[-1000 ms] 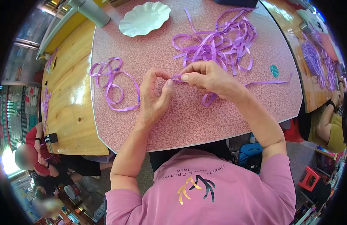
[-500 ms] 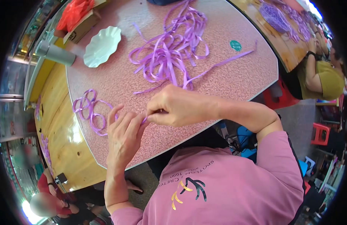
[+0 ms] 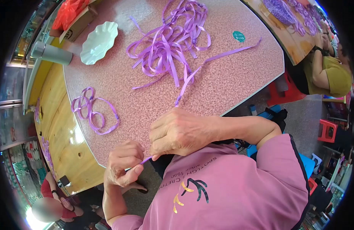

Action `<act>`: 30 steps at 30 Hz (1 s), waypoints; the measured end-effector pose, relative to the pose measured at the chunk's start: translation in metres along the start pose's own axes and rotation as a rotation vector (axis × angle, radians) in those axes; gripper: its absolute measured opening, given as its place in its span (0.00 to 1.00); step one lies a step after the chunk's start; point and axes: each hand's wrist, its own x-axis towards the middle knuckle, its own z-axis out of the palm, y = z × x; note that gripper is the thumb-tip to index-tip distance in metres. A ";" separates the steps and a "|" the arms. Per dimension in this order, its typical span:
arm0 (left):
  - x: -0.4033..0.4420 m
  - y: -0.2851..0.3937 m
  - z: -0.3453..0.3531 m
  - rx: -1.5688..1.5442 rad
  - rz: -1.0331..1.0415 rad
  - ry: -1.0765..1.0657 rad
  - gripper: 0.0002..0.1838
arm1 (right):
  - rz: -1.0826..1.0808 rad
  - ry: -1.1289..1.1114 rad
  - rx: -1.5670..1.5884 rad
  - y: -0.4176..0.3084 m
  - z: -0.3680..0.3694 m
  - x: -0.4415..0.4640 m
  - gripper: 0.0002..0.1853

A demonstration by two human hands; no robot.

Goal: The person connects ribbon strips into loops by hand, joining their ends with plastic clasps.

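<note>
My left hand (image 3: 125, 163) is closed, with thumb and fingers pinching a purple ribbon (image 3: 146, 159). Close beside it, my right hand (image 3: 179, 132) is closed on the same ribbon, and a short taut stretch shows between the two. Both hands are at the table edge nearest my body. Above my right hand, a strand with a knot (image 3: 177, 100) runs up towards a tangled heap of purple ribbon (image 3: 167, 53) on the pink speckled table. A smaller looped bunch of ribbon (image 3: 92, 111) lies to the left, apart from my left hand.
A scalloped white dish (image 3: 99, 43) and a grey bottle (image 3: 51, 53) are at the left, near a cardboard box (image 3: 79, 25) with a red plastic bag (image 3: 68, 13). A person in an olive shirt (image 3: 334, 76) sits at another table with purple ribbons (image 3: 280, 15). Another person (image 3: 56, 199) is lower left.
Both hands have moved down towards my body, still gripping the ribbon. My left hand's fingers have curled in. The strand from the heap now shows its knot above my right hand.
</note>
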 end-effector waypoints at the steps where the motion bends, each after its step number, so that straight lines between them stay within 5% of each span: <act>1: -0.004 -0.003 -0.001 0.000 -0.009 0.006 0.13 | -0.025 0.051 -0.033 0.001 0.001 -0.001 0.07; 3: -0.017 -0.008 -0.014 0.018 -0.145 0.022 0.13 | -0.020 0.135 -0.181 0.005 -0.003 -0.005 0.09; 7: -0.033 0.012 -0.048 0.883 -0.598 -0.111 0.14 | 0.241 0.244 -0.495 0.024 -0.049 -0.046 0.12; 8: -0.031 0.013 -0.046 0.881 -0.614 -0.104 0.14 | 0.291 0.194 -0.551 0.024 -0.057 -0.051 0.12; 10: -0.017 0.011 -0.034 0.859 -0.519 0.265 0.13 | 0.337 0.142 -0.607 0.024 -0.058 -0.049 0.13; 13: 0.007 -0.014 -0.011 0.666 -0.299 0.284 0.10 | 0.340 0.034 -0.761 0.021 -0.052 -0.046 0.11; 16: 0.050 -0.030 0.032 0.786 -0.098 0.231 0.15 | 0.383 -0.026 -0.802 0.021 -0.046 -0.044 0.09; 20: 0.079 -0.049 0.054 0.866 0.219 0.249 0.24 | 0.424 0.125 -0.498 0.000 -0.047 -0.040 0.07; 25: 0.070 -0.043 0.046 0.824 0.341 0.137 0.26 | 0.796 0.097 0.218 -0.022 -0.053 -0.039 0.06; 30: 0.049 -0.016 0.021 0.736 0.073 -0.110 0.09 | 0.973 -0.051 0.288 -0.023 -0.076 -0.044 0.07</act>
